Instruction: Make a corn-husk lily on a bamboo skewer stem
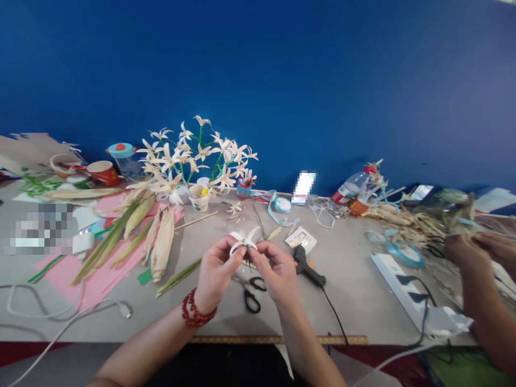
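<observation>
Between my two hands, above the table's middle, is a white corn-husk flower (246, 239) with narrow curling petals. My left hand (220, 263), with red beads at the wrist, pinches it from the left. From the right, my right hand (276, 266) has its thumb and fingers closed on the flower's base. Black-handled scissors (252, 301) lie on the table under my hands. Just beyond my right hand rests a black glue gun (308, 269) with its cord running toward the front edge. A green husk strip (179, 277) lies left of my left hand.
White husk flowers on green stems stand in a paper cup (199, 199) behind. Corn husks (162, 244) lie over pink paper (97, 269) at left. A white power strip (403, 295), plastic bottle (350, 187) and ribbon spool (281, 204) are rightward. Another person's hands (471, 250) work far right.
</observation>
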Motion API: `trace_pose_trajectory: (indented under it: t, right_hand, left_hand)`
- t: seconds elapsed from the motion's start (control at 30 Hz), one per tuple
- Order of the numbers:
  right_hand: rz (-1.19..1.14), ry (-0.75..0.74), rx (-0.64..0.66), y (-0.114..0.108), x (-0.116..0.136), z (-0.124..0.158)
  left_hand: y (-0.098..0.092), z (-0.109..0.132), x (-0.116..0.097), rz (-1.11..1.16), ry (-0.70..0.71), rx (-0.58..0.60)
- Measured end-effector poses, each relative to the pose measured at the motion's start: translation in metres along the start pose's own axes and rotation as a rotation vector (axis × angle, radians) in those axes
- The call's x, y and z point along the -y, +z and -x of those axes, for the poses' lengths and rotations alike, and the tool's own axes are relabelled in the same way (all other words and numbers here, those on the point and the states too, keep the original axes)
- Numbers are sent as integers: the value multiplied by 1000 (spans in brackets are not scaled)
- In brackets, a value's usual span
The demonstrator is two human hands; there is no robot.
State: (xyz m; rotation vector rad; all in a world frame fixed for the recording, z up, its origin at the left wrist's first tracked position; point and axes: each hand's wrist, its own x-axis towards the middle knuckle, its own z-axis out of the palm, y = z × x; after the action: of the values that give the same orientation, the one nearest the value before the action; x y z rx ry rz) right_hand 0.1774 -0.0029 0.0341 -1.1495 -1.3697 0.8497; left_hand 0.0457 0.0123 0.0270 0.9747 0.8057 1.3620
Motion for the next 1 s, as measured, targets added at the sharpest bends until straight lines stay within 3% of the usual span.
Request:
trace_pose_trajectory:
  t: [0.37, 0.57, 0.7, 0.87, 1.0]
  right_hand:
    - [271, -257, -125, 3, 1, 0]
    - [455, -492, -149, 6, -3, -1]
    - [534, -574, -139, 7, -3, 0]
    - [508, -572, -93, 6, 1, 2]
    - [266, -353, -26, 1, 2, 2]
  left_hand:
    - [-2, -1, 3, 35, -27, 6]
    - [-2, 0, 6, 36, -32, -16]
    - [-1, -1, 7, 28, -21, -43]
    - [-1, -1, 6, 32, -2, -51]
    - [-2, -2, 6, 66, -6, -60]
